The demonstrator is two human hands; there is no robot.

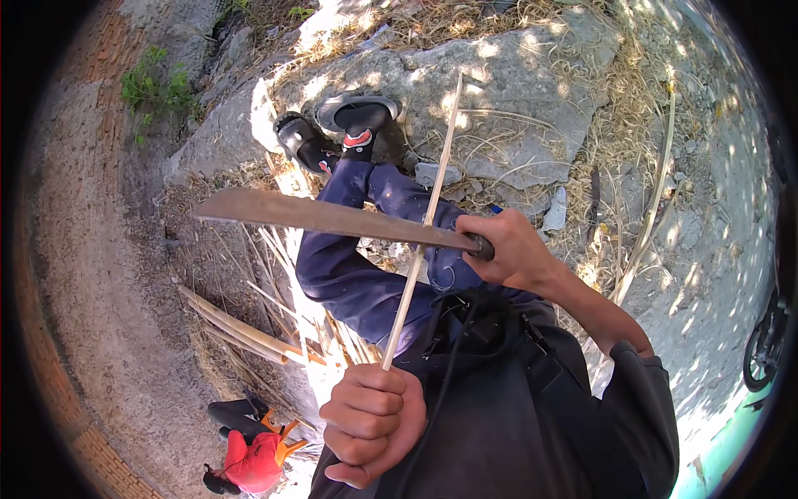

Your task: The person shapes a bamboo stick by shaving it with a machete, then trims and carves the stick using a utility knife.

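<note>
My right hand [514,251] is closed round the dark handle of a machete [307,214], whose broad, worn blade points to the left across my thighs. In my left fist [364,420], near my belly, is the lower end of a long, thin, pale bamboo strip [446,148]. The strip slants up and away between my hands, its far tip over the stone slab. Near its handle the machete blade crosses the strip; whether the edge bites into it I cannot tell. My legs [357,283] in dark blue trousers are stretched out beneath, with black shoes [366,112] at the far end.
Split bamboo pieces [241,328] lie on the ground to my left. A large grey stone slab [515,83] bears curly pale shavings [623,108]. At the lower left, a person in a red top [253,461] sits by an orange chair [287,447]. A wheel [761,349] stands far right.
</note>
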